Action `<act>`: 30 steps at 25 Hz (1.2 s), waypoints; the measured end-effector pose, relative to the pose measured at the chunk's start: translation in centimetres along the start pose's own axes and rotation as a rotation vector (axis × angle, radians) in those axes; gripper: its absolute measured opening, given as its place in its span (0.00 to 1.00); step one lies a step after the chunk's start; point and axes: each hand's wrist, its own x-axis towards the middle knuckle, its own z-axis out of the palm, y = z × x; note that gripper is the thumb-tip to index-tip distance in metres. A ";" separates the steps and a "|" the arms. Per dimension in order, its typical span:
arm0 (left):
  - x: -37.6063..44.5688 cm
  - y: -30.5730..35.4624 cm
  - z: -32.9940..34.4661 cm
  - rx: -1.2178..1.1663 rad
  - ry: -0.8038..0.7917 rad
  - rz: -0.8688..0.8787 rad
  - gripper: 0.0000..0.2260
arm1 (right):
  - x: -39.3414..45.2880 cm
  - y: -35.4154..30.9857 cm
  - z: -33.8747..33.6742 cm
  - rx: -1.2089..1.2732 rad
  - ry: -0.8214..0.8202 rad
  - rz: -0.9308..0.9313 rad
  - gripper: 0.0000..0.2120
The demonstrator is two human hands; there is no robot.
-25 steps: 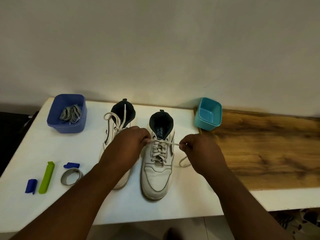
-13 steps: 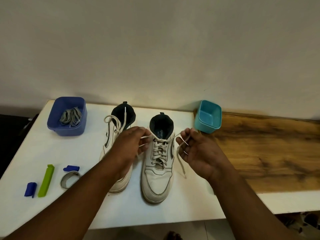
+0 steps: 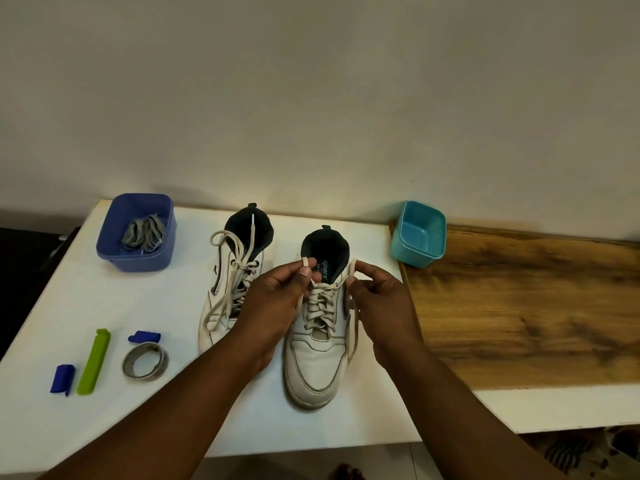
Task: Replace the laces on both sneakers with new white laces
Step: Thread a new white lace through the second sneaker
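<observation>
- A white table [image 3: 104,306] carries everything; its right part, to the right of both hands, is covered by a dark wood-grain board [image 3: 519,306].
- Two white sneakers stand side by side, toes toward the viewer. The right sneaker [image 3: 317,362] sits directly under and between the two hands; the left sneaker [image 3: 221,299] stands just left of the left hand, partly hidden by the left wrist.
- The left hand [image 3: 273,299] has its grip closed in a pinch: thumb and fingertips hold a loop of the white lace [image 3: 320,299] above the right sneaker's collar.
- The right hand [image 3: 381,299] also pinches, fingers curled round the other loop of the same lace, whose loose end hangs down the shoe's right side.
- The left sneaker's lace [image 3: 228,258] lies loose and untied across its tongue.
- A blue tub [image 3: 114,251] sits far left of the hands, at the back, with a bundle of grey laces [image 3: 143,232] inside.
- A teal tub [image 3: 420,251] stands just beyond and right of the right hand.
- Near the front, well left of the left hand, lie a grey tape ring [image 3: 145,361], a green clip [image 3: 93,362] and two small blue pieces [image 3: 62,379].
</observation>
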 end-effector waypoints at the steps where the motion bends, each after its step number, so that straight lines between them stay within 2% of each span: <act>1: 0.0 0.0 0.0 0.017 0.005 0.001 0.10 | -0.1 -0.1 0.0 -0.013 0.000 0.006 0.13; 5: 0.1 -0.1 0.1 0.007 -0.019 -0.001 0.11 | 0.3 -0.4 -0.2 0.012 -0.074 0.029 0.13; 7: 0.1 -0.2 0.1 -0.034 -0.030 0.003 0.12 | 0.4 -0.2 -0.1 -0.010 -0.036 -0.010 0.13; 10: 0.2 -0.3 0.2 -0.068 0.010 -0.003 0.10 | 0.4 0.3 0.0 -0.022 0.091 -0.059 0.06; 12: 0.2 -0.5 0.3 -0.061 0.051 -0.024 0.10 | 0.5 0.5 0.1 -0.014 0.160 -0.052 0.07; 16: 0.3 -0.7 0.4 -0.023 0.052 -0.007 0.09 | 0.3 0.9 0.5 -0.069 0.154 -0.052 0.04; 18: 0.3 -0.7 0.4 -0.002 0.033 0.019 0.08 | 0.2 1.1 0.4 -0.106 0.130 -0.012 0.06; 22: 0.2 -0.9 0.3 0.102 -0.008 0.086 0.10 | 0.5 1.2 0.1 -0.292 0.134 -0.079 0.06; 26: 0.3 -0.6 0.1 0.350 -0.067 0.228 0.11 | 0.2 1.4 0.5 -0.381 0.099 -0.199 0.06; 30: 0.1 -0.7 0.1 0.482 -0.050 0.285 0.11 | -0.3 1.7 0.2 -0.543 0.140 -0.226 0.07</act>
